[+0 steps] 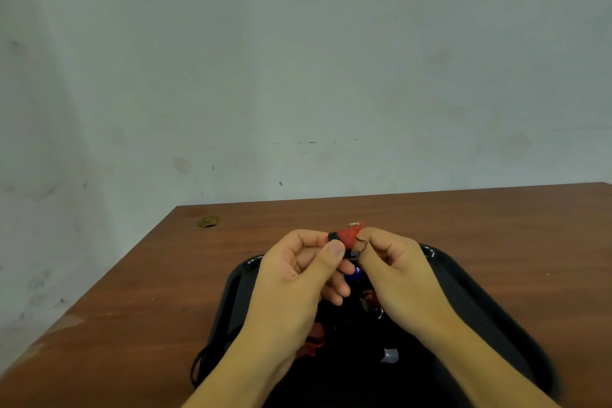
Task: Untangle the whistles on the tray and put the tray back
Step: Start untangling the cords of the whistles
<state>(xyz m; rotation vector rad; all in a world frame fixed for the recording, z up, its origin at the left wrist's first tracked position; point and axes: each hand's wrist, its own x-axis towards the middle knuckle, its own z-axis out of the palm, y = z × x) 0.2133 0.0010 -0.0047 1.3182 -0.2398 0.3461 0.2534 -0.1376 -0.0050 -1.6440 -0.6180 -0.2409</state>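
Right, from the head camera I see a brown wooden table (496,242) filling the lower half of the frame, its far edge meeting a pale, scuffed wall (298,60) that takes up the whole upper half. A small yellowish scrap (208,221) lies near the table's far left corner. A black tray (470,301) sits on the table at bottom centre, mostly covered by my two forearms.

Both hands are raised over the far end of the tray, close together at the middle of the frame. My left hand (298,270) has its fingers curled, thumb and forefinger pinching a red whistle (346,237) with a black mouthpiece. My right hand (392,258) is curled too, its fingertips pinching the thin black cord (363,244) just beside that whistle. A small metal ring (354,224) shows above the whistle.

Down on the tray, between my wrists, lie a blue whistle (352,276), a dark red whistle (369,297) and another red whistle (313,339), with a pale grey piece (390,355) nearer the bottom edge. A loop of black cord (200,364) hangs over the tray's left side onto the table.
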